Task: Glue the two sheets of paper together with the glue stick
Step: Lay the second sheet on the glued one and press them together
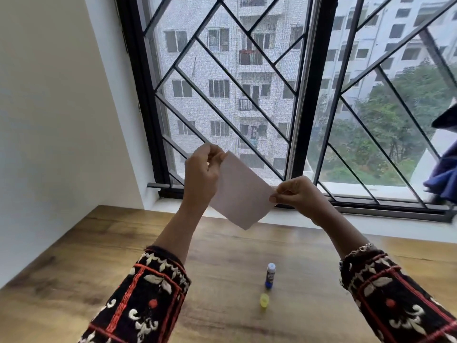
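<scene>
I hold a white sheet of paper (241,191) up in the air in front of the window, tilted like a diamond. My left hand (201,173) pinches its upper left corner. My right hand (295,194) pinches its right corner. I cannot tell whether this is one sheet or two lying together. Below, on the wooden table (74,280), the blue glue stick (270,276) stands upright with its cap off and the white glue tip showing. Its yellow cap (264,300) lies just in front of it.
A black-framed window with a diagonal metal grille (247,95) and a white sill (371,221) runs behind the table. A white wall (49,120) stands on the left. Blue cloth (442,174) hangs at the far right edge.
</scene>
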### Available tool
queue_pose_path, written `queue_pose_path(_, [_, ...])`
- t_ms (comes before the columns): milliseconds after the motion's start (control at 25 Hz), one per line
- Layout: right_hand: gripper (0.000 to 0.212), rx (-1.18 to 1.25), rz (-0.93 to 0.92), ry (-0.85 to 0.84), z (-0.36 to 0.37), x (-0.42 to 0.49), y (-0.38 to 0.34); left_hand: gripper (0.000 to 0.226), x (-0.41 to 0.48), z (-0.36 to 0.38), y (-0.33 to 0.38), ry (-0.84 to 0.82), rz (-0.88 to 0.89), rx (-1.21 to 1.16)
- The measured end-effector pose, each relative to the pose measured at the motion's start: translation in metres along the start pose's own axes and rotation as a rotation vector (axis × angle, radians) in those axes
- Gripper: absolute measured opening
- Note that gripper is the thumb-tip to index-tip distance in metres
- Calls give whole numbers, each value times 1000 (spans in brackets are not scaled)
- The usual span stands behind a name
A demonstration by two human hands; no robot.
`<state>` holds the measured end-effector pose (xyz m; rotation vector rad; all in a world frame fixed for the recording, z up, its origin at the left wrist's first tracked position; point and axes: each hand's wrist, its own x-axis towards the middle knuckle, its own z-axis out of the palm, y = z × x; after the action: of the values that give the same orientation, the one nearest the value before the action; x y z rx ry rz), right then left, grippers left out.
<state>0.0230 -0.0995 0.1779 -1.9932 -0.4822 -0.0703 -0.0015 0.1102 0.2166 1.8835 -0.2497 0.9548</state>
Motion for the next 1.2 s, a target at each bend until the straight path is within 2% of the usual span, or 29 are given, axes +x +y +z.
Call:
queue_pose_path(120, [9,188,10,65,1,0,1,12,-9,0,-17,89,-154,-82])
queue_pose_path(240, [5,179,9,106,2,0,-1,12,-22,1,-24,180,-230,-64])
queue_pose_path(320, [2,88,2,108,3,0,-5,6,-28,2,-18,208,-68,103])
queue_pose_path(360, [3,35,-4,104,3,0,-7,7,-30,5,-12,166,59,198])
queue_pose_path(440, [4,-67,-30,87,5,2,-13,14,-31,15,-2,-5,282,350])
queue_pose_path(560, [11,-160,-82,62,9,4,-21,17,-33,33,10,-256,396,456])
queue_pose_path(680, [13,-250,-121,71,9,4,-25,11,-34,39,15,-400,262,377])
queue_pose_path(800, [12,-245,-130,66,9,3,-26,8,-32,38,16,-376,160,316])
queue_pose_path(920, [12,-159,-90,27,9,3,-25,7,-32,37,15,-370,156,306])
queue_pose_path(1200, [21,-145,-75,-55,10,7,-25,6,-34,37,9,-320,117,237])
